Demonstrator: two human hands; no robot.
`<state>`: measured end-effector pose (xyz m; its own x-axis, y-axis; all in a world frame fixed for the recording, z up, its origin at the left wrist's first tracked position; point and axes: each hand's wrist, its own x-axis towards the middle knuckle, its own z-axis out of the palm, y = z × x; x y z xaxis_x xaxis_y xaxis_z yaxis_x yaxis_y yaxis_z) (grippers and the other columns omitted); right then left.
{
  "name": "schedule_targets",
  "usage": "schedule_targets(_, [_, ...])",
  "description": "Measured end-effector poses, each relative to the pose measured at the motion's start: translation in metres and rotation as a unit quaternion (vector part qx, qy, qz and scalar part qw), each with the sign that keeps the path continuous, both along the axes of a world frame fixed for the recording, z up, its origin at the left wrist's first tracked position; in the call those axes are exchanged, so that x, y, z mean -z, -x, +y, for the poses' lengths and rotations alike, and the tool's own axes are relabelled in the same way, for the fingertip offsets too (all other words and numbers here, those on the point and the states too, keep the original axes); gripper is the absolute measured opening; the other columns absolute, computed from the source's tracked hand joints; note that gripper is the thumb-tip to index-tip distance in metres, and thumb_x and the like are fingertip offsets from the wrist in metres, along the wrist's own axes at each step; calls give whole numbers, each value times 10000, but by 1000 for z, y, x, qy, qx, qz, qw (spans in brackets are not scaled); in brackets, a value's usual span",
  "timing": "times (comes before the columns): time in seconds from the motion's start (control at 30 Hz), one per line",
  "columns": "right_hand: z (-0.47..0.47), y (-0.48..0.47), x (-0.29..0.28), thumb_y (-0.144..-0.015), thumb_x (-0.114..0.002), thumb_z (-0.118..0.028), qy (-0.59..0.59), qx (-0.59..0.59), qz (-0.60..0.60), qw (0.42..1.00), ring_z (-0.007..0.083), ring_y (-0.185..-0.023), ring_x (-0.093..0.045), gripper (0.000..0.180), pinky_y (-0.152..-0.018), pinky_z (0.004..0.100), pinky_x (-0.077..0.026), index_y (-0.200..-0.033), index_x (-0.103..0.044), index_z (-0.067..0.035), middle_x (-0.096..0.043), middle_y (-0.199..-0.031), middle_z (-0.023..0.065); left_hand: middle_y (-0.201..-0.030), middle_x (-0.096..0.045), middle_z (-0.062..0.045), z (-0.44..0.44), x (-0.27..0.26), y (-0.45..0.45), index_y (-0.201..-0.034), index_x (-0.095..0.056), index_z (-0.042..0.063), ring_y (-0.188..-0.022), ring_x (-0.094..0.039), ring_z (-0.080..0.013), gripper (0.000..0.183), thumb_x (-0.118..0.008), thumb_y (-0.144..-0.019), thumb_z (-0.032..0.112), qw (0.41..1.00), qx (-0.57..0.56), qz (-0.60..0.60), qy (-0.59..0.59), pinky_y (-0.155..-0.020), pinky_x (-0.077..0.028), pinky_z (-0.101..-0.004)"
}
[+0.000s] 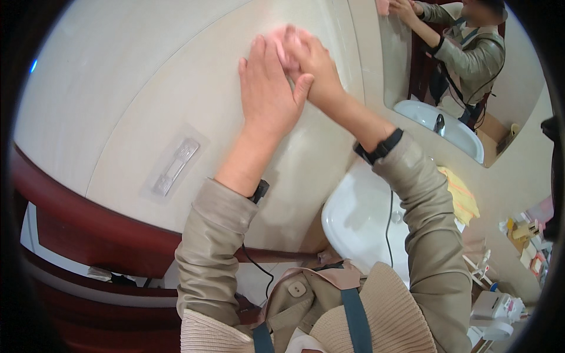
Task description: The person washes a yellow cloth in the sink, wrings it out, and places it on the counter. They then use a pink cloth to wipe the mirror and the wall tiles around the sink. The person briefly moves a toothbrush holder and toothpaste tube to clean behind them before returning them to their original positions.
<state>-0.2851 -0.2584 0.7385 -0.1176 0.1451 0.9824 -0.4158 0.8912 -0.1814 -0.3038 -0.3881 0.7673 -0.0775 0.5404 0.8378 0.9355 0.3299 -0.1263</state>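
Observation:
High on the pale tiled wall (145, 101) my left hand (267, 86) lies nearly flat, fingers extended, its fingertips beside a small pink object (277, 34). My right hand (315, 61) curls its fingers over that pink object, against the wall. The two hands touch, with the left thumb lying over the edge of the right hand. Fingers hide most of the pink object, and blur leaves its kind unclear. Lower left of the hands, a clear plastic adhesive mount (176, 167) is stuck to the wall.
A white washbasin (353, 216) is below my right forearm, a black cable crossing it. A mirror (521, 88) at upper right reflects a person and the basin. A yellow cloth (459, 194) hangs beside it. Dark red wooden trim (88, 198) runs along the lower left.

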Motion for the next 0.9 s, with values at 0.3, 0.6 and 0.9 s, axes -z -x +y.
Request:
schedule_targets(0.3, [12, -17, -32, -933, -480, -245, 114, -169, -118, 972, 254, -1110, -480, 282, -954, 338, -391, -1084, -589, -34, -450, -1282, 163, -1358, -343, -295, 25, -1, 8, -1367, -242, -60, -1237, -360, -432, 781, -464, -890, 517, 998, 28, 50, -37, -1004, -282, -528])
schedule_targets(0.6, [31, 6, -16, -932, -488, -195, 14, -77, -29, 997, 314, -1270, -380, 447, -1047, 379, -332, -1340, -397, -38, -349, -1402, 204, -1371, -292, -320, 47, 1, 11, -1359, -218, -110, -1227, -348, -437, 825, -571, -849, 434, 998, 30, 27, -41, -979, -307, -497])
schedule_targets(0.9, [60, 14, -30, -854, -498, -116, 78, -97, -78, 989, 386, -1197, -448, 615, -951, 400, -400, -1430, -288, -67, -465, -1309, 245, -1405, -260, -321, 51, 4, 11, -1363, -238, -98, -1293, -297, -428, 832, -639, -817, 386, 999, 6, 49, -21, -1033, -271, -509])
